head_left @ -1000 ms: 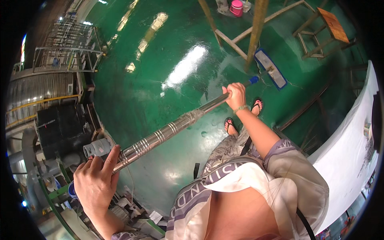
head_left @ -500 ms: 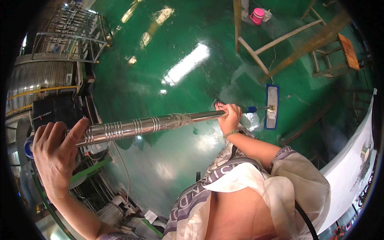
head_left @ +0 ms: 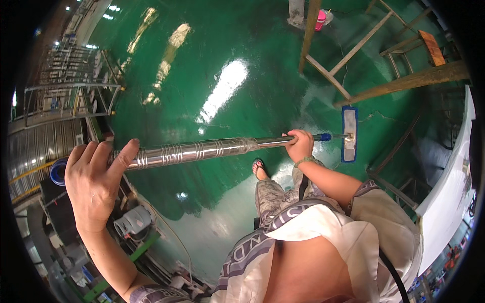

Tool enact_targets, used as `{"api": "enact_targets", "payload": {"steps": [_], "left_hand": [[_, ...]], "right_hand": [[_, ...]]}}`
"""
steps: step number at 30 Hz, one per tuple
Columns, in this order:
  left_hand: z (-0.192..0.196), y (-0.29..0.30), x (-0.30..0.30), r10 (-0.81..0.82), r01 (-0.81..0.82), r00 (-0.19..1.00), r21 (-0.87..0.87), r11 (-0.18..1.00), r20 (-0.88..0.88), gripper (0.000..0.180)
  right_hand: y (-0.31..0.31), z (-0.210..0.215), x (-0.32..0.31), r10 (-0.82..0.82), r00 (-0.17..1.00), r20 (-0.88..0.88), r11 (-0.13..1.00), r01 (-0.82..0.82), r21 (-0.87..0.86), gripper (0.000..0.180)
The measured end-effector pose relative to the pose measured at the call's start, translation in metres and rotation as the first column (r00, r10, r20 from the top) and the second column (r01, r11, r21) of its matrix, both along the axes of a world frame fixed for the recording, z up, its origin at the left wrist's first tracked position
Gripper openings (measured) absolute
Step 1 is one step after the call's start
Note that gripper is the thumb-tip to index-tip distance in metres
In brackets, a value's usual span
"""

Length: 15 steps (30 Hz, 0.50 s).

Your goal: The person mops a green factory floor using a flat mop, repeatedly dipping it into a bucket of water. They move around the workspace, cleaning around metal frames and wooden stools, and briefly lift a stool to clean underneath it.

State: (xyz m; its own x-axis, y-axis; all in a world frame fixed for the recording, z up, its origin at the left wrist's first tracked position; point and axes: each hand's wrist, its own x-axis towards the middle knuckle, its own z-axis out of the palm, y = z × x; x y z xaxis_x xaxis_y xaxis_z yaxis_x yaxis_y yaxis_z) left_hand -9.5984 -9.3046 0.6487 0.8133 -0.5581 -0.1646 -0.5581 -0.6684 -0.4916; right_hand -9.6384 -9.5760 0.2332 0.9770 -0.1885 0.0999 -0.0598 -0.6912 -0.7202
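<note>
A flat mop with a long shiny metal handle (head_left: 202, 150) stretches across in front of me from left to right. My left hand (head_left: 93, 184) wraps round the handle's thick end, just inside its blue end cap (head_left: 58, 171); its thumb lies along the tube. Farther down, my right hand (head_left: 301, 145) is closed round the thinner part of the tube, short of a blue collar (head_left: 325, 137). The mop head (head_left: 349, 121), a grey rectangle edged in blue, lies on the green floor (head_left: 273, 91) to my right.
Wooden frame legs (head_left: 404, 83) stand right beside the mop head, with a pink bucket (head_left: 321, 20) and a wooden stool (head_left: 432, 48) beyond. Metal racks (head_left: 70, 98) and machinery line the left. A white sheet (head_left: 447, 187) hangs at right. My sandalled foot (head_left: 260, 169) is forward.
My view has shifted, and a foot has come forward below the handle. Both hands keep their hold, and the mop head stays close to the wooden frame.
</note>
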Motion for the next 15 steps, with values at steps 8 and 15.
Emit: {"api": "enact_targets", "payload": {"steps": [8, 15], "left_hand": [[0.017, 0.081, 0.015, -0.192, 0.189, 0.977, 0.043, 0.981, 0.096, 0.038], [0.088, 0.141, -0.036, -0.172, 0.113, 0.966, 0.282, 0.953, 0.191, 0.041]], "right_hand": [[0.107, -0.004, -0.001, -0.236, 0.962, 0.136, 0.972, 0.235, 0.029, 0.019], [0.214, 0.05, -0.004, -0.235, 0.959, 0.161, 0.958, 0.2, 0.205, 0.03]]}}
